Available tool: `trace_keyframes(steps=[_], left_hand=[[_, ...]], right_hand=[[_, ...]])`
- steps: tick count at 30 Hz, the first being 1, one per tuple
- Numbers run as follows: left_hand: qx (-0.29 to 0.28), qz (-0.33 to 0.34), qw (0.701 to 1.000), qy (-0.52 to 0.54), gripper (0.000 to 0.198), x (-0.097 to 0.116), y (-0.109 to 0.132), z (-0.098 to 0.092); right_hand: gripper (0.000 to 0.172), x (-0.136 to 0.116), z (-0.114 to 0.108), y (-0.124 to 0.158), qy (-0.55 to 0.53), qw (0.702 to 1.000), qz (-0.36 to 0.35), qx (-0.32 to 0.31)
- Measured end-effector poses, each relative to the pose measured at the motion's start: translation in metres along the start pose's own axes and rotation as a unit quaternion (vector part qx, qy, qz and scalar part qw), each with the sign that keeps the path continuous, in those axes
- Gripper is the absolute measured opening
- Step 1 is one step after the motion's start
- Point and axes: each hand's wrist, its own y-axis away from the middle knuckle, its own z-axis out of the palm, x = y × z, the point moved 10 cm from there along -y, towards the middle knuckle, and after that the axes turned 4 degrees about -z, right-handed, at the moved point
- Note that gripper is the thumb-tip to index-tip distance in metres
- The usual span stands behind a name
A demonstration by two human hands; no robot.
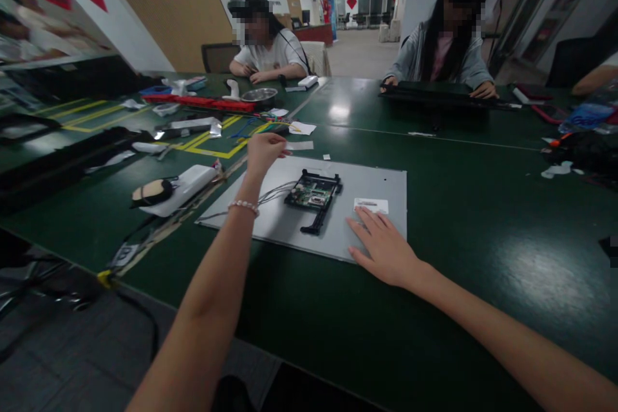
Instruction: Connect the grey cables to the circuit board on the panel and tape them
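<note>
A flat grey panel (pixel 282 232) lies on the green table in front of me. On it sits a green circuit board (pixel 313 194) in a black plastic frame (pixel 316 222), with thin dark wires (pixel 273 193) running off to the left. My left hand (pixel 265 153) is raised over the panel's far left edge, fingers pinched at the end of a pale, tape-like strip (pixel 300 145). My right hand (pixel 381 244) lies open on the panel's right part, its fingertips at a white label (pixel 371 205). A small white scrap (pixel 327 157) is by the panel's far edge.
Left of the panel is a white device (pixel 186 188) with a tan pad and cables. Beyond it are a long black housing (pixel 62 164), a red strip (pixel 193 102) and a metal bowl (pixel 261 96). Across the table, two people work; one holds a black panel (pixel 434 95).
</note>
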Motion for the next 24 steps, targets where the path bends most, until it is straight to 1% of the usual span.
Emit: trace_keyframes(steps=[3,5,8,11,15,22,24], left_hand=[[0.014,-0.013,1.0,0.0,0.025,0.004,-0.005,0.032],[0.012,-0.03,0.999,-0.007,0.027,0.0,-0.009,0.05],[0.008,-0.063,0.998,-0.017,0.036,-0.011,-0.013,0.065],[0.001,-0.086,0.996,-0.009,0.04,-0.022,-0.016,0.07],[-0.007,-0.101,0.995,-0.01,0.038,-0.033,-0.022,0.073],[-0.038,-0.083,0.992,-0.085,0.036,-0.04,-0.027,0.078],[-0.043,-0.076,0.991,-0.106,0.036,-0.039,-0.027,0.078]], right_hand=[[0.065,0.0,0.001,-0.001,0.0,1.0,-0.002,0.001],[0.065,0.001,0.001,-0.001,0.0,1.0,-0.003,0.001],[0.065,0.0,0.0,-0.001,0.0,1.0,-0.004,0.005],[0.065,0.0,-0.001,-0.002,-0.004,1.0,-0.005,0.004],[0.066,0.001,0.001,-0.002,-0.006,1.0,-0.002,0.001],[0.065,0.001,0.001,-0.003,-0.005,1.0,0.002,-0.003],[0.065,0.0,0.001,-0.003,-0.005,1.0,0.001,-0.003]])
